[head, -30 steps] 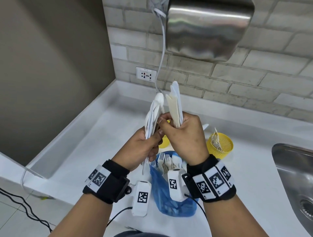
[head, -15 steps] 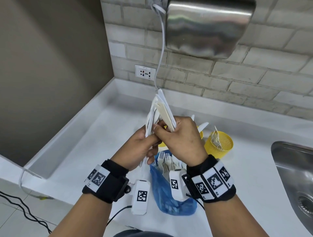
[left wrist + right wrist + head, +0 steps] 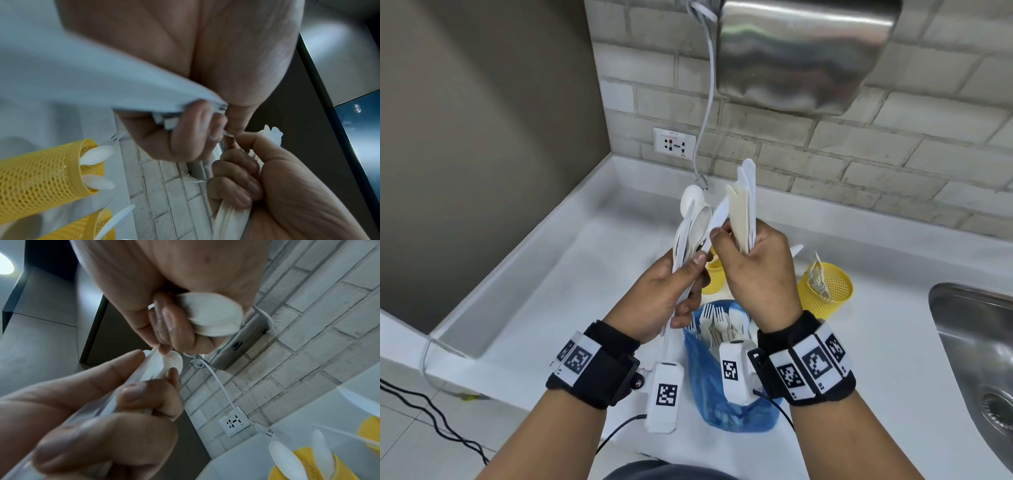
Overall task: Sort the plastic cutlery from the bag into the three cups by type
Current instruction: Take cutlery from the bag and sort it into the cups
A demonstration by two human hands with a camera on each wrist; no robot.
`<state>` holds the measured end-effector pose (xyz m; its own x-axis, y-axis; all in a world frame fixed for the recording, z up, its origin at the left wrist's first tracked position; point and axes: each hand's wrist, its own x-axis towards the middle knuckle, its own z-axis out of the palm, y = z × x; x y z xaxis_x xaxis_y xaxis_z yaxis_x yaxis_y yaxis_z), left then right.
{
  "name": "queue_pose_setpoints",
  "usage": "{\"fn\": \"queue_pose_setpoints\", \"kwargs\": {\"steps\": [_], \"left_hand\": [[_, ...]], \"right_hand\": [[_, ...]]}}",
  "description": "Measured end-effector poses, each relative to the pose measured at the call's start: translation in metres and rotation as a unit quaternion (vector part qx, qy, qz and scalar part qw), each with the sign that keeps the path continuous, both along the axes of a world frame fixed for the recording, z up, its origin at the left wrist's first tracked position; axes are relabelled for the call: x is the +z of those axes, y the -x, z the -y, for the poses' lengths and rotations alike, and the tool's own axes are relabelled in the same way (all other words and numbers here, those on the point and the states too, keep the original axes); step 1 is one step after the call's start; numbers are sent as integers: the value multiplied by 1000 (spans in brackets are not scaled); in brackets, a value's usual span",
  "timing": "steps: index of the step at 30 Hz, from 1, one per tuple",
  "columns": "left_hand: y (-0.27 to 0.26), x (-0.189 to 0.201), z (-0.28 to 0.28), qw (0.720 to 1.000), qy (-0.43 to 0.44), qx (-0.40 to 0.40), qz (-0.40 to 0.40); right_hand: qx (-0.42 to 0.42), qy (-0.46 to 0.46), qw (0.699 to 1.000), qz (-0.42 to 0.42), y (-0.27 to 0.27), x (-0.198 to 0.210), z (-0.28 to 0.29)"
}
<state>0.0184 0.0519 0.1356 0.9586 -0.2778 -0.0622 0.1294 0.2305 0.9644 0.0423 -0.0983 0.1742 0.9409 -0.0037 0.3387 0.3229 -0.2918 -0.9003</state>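
My left hand grips a bundle of white plastic spoons, bowls up, above the counter. Close on its right, my right hand grips a bundle of white and cream knives; its thumb and forefinger also pinch one white piece that leans out of the left bundle. Below the hands a blue bag lies open with forks and more cutlery in it. A yellow mesh cup stands at the right, and another yellow cup is half hidden behind my hands. One cup holds spoons.
A steel sink is sunk in the white counter at the right. The brick wall behind carries a socket, a hanging white cable and a steel hand dryer. The counter's raised rim runs along the left.
Half a second ago the two bundles were pressed together and tilted left. Now my right hand has drawn its knives upright and to the right, with one piece from the left bundle pinched.
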Motion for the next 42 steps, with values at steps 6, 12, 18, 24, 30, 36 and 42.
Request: {"fn": "queue_pose_setpoints", "kwargs": {"steps": [6,12,18,24,30,36,42], "left_hand": [[1,3,-2,1000,-21,0,-2],[4,4,-1,999,-19,12,-24],[6,6,-2,1000,-5,6,-20],[9,11,0,999,-46,23,6],[10,15,4,995,-78,62,29],[12,17,4,981,-158,76,82],[14,16,-3,975,-209,28,71]], "right_hand": [[13,-5,1000,5,-3,5,1],[-15,-245,968,-56,-10,14,4],[-19,-449,888,-94,-10,28,14],[-73,-454,888,-8,-4,36,12],[-55,-362,931,14,10,36,2],[40,-93,994,46,18,34,6],[121,140,980,74,7,37,27]]}}
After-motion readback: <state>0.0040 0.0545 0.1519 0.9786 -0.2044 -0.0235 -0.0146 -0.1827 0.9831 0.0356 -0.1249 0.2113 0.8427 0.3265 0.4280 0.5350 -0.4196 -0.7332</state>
